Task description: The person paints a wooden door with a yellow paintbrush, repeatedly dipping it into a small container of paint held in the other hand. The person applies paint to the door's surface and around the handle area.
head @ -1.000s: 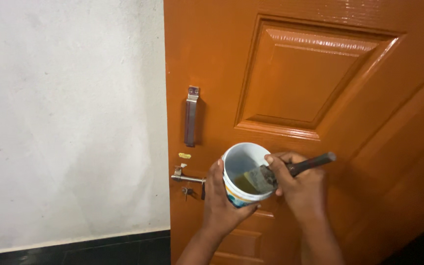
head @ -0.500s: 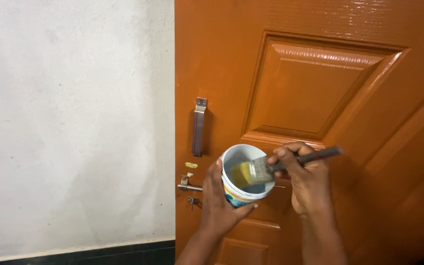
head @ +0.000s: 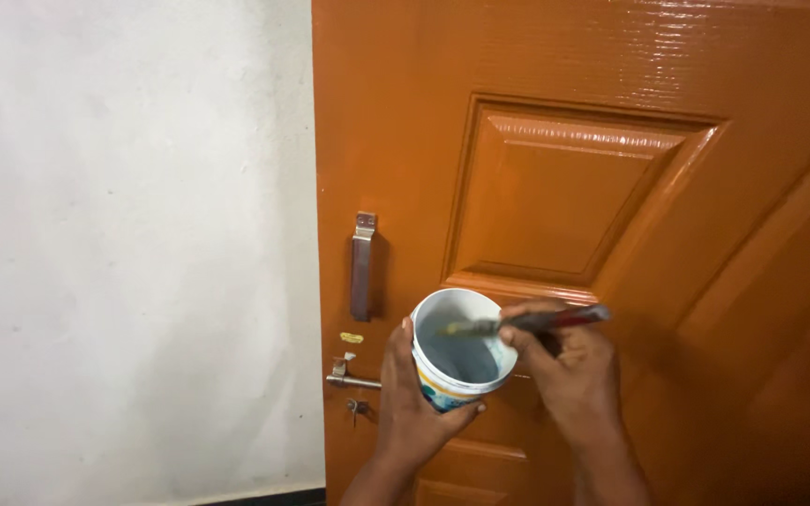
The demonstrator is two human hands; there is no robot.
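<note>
Glossy orange door (head: 564, 197) fills most of the head view, with a white wall (head: 133, 234) to its left. Nearest to me, my two forearms rise from the bottom edge. My left hand (head: 414, 408) is wrapped around the lower side of a small white cup (head: 461, 361), its fingers closed on the cup's wall and the thumb up along the rim; the cup is tilted so that its open mouth faces me, held just in front of the door below the raised panel. My right hand (head: 569, 375) is closed on the dark handle of a paintbrush (head: 527, 322), which lies almost level across the top of the cup; the bristle end rests over the rim, at the mouth of the cup. I cannot tell how much paint the cup holds. Behind the hands, on the door's left edge, a metal pull handle (head: 362, 267) stands upright, and lower down a sliding bolt (head: 349, 379) sits beside my left thumb. Farther up, the recessed panel (head: 564, 192) shines with wet-looking streaks.
</note>
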